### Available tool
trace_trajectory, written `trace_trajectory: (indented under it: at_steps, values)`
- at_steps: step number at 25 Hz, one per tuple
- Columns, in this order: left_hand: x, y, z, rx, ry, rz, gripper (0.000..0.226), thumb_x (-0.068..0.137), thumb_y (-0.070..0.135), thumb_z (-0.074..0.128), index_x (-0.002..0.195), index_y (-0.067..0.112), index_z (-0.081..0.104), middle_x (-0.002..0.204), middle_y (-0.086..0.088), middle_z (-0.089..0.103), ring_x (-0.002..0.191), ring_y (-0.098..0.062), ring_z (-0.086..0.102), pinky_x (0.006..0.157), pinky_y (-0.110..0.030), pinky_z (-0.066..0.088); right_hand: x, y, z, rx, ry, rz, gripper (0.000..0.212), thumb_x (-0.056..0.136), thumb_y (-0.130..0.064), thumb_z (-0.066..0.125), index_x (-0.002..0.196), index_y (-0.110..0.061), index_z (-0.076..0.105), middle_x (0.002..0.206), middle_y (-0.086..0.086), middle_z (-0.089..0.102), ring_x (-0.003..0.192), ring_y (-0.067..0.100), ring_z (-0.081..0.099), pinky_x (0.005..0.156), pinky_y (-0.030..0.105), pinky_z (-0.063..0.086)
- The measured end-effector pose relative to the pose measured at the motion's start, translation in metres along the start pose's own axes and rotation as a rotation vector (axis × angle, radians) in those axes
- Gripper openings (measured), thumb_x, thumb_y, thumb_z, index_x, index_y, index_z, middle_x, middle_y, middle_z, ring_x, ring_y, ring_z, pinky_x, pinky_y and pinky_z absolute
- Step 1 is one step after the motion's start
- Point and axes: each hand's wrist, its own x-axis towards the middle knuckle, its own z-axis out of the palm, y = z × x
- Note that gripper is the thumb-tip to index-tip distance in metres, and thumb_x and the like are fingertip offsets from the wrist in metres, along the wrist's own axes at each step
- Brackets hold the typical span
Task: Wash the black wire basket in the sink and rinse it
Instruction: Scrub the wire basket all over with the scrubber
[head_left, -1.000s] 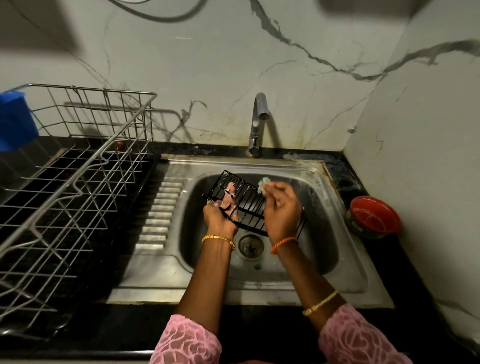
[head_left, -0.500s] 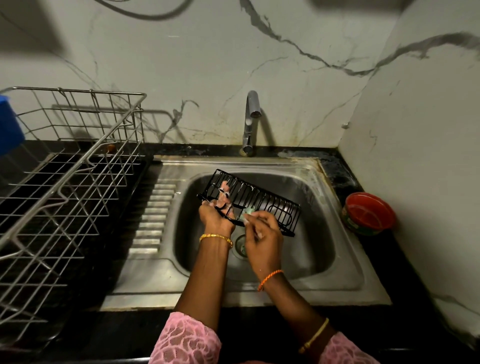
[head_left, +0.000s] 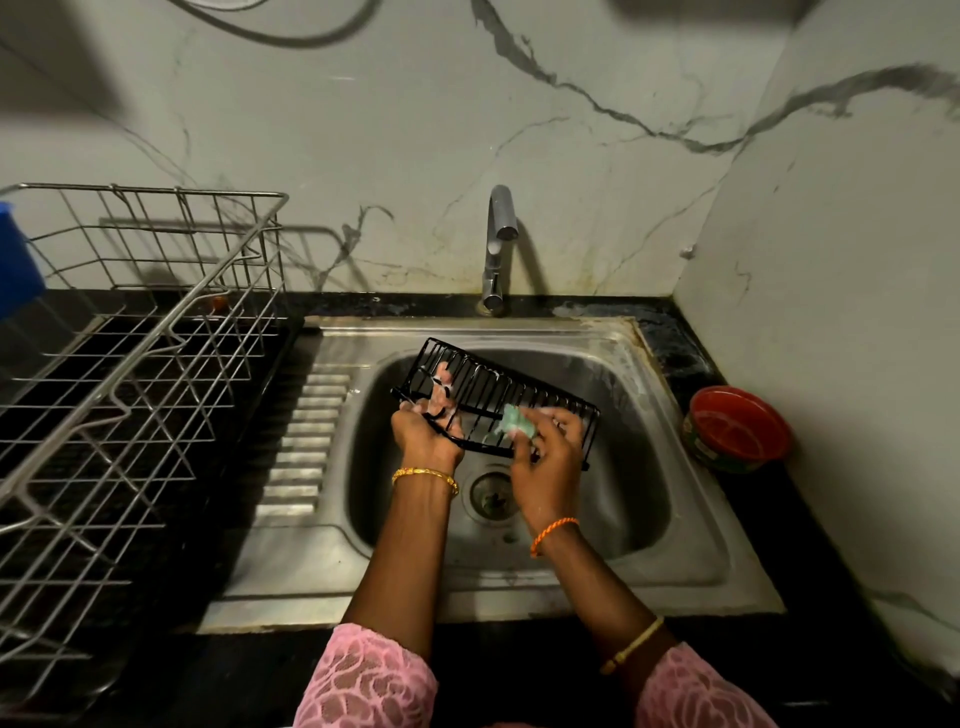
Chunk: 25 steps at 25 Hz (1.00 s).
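Observation:
Over the steel sink (head_left: 639, 364) I hold a black wire basket (head_left: 498, 387), tilted with its left end higher. My left hand (head_left: 428, 428) grips the basket's left end, soapy fingers curled through the wires. My right hand (head_left: 545, 462) pinches a small green scrubber (head_left: 517, 422) and presses it against the basket's lower front wires, right of the middle. The basket's right end juts past my right hand. The tap (head_left: 496, 249) stands behind the bowl with no water running.
A large steel dish rack (head_left: 135, 374) fills the black counter to the left, with a blue object (head_left: 15, 265) at its far edge. A red round container (head_left: 737, 434) sits right of the sink by the marble wall. The drain (head_left: 488, 496) lies below my hands.
My right hand came down from the basket's top edge to its lower front wires, then slid right with the scrubber. The left hand keeps its grip.

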Motion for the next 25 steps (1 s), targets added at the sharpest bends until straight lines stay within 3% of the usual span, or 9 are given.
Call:
trace_trajectory:
  at_steps: [4,7,9,11,13,16,19,21,25]
  values:
    - [0.001,0.001,0.002,-0.024,-0.005,-0.007,0.039,0.093,0.010,0.020,0.056,0.020,0.024,0.071,-0.017,0.072,0.042,-0.011,0.060,0.032,-0.011,0.033,0.039,-0.009,-0.003,0.052,0.038,-0.074,0.019,0.082,0.006,0.060,0.099,0.001,0.067,0.099,0.006,0.052,0.085,0.016,0.057,0.075,0.005,0.045]
    - [0.000,0.000,0.003,-0.065,-0.011,-0.004,0.041,0.096,0.010,0.021,0.056,0.018,0.026,0.069,-0.021,0.071,0.045,-0.015,0.065,0.036,-0.013,0.042,0.058,-0.016,0.002,0.029,0.044,0.022,0.018,0.082,0.002,0.062,0.098,-0.003,0.069,0.098,0.010,0.062,0.080,0.016,0.058,0.066,0.001,0.042]
    - [0.000,-0.001,0.005,-0.079,-0.020,-0.004,0.041,0.096,0.010,0.021,0.056,0.017,0.026,0.071,-0.021,0.071,0.045,-0.015,0.065,0.037,-0.014,0.045,0.064,-0.017,0.002,-0.013,-0.004,0.081,0.019,0.082,0.003,0.061,0.098,-0.003,0.069,0.101,0.012,0.065,0.084,0.014,0.058,0.069,0.004,0.041]
    - [0.001,-0.001,0.006,-0.069,-0.011,-0.007,0.042,0.096,0.013,0.022,0.055,0.018,0.028,0.074,-0.020,0.071,0.044,-0.014,0.064,0.036,-0.012,0.042,0.062,-0.016,-0.001,-0.058,-0.013,0.012,0.021,0.081,0.007,0.059,0.096,-0.002,0.070,0.097,0.013,0.066,0.084,0.016,0.060,0.075,0.006,0.041]
    - [0.003,-0.001,0.007,-0.050,-0.007,0.002,0.050,0.097,0.015,0.022,0.048,0.018,0.032,0.073,-0.019,0.071,0.042,-0.012,0.062,0.035,-0.011,0.037,0.046,-0.010,-0.002,-0.056,0.018,-0.060,0.023,0.078,0.010,0.059,0.094,0.000,0.071,0.090,0.015,0.065,0.080,0.017,0.060,0.073,0.000,0.039]
    - [0.004,0.002,0.007,-0.058,-0.033,0.007,0.064,0.093,0.010,0.021,0.033,0.016,0.040,0.076,-0.017,0.071,0.045,-0.012,0.062,0.044,-0.014,0.040,0.006,-0.005,0.006,0.015,-0.019,0.016,0.022,0.080,0.007,0.062,0.096,-0.003,0.072,0.085,0.007,0.062,0.074,0.011,0.059,0.067,-0.001,0.039]
    - [0.000,0.006,0.004,-0.043,-0.032,-0.005,0.057,0.094,0.009,0.020,0.042,0.014,0.042,0.072,-0.015,0.072,0.040,-0.011,0.058,0.040,-0.011,0.040,0.004,-0.010,0.008,0.086,0.059,0.080,0.019,0.080,0.003,0.065,0.096,-0.004,0.072,0.086,0.008,0.066,0.073,0.003,0.060,0.067,0.000,0.042]
    - [-0.004,0.007,0.004,-0.050,-0.021,-0.015,0.044,0.095,0.009,0.019,0.054,0.018,0.031,0.073,-0.017,0.071,0.039,-0.012,0.059,0.036,-0.013,0.041,0.027,-0.019,0.003,0.098,0.138,0.049,0.019,0.080,0.002,0.066,0.098,0.001,0.070,0.091,0.013,0.068,0.077,0.005,0.060,0.069,-0.003,0.040]
    - [-0.011,0.004,0.009,-0.005,-0.010,-0.031,0.042,0.099,0.014,0.018,0.057,0.020,0.023,0.064,-0.016,0.071,0.035,-0.011,0.057,0.032,-0.010,0.036,0.058,-0.031,-0.001,0.040,0.057,0.011,0.019,0.081,-0.002,0.066,0.099,0.002,0.068,0.095,0.013,0.066,0.079,0.013,0.060,0.067,-0.003,0.041]
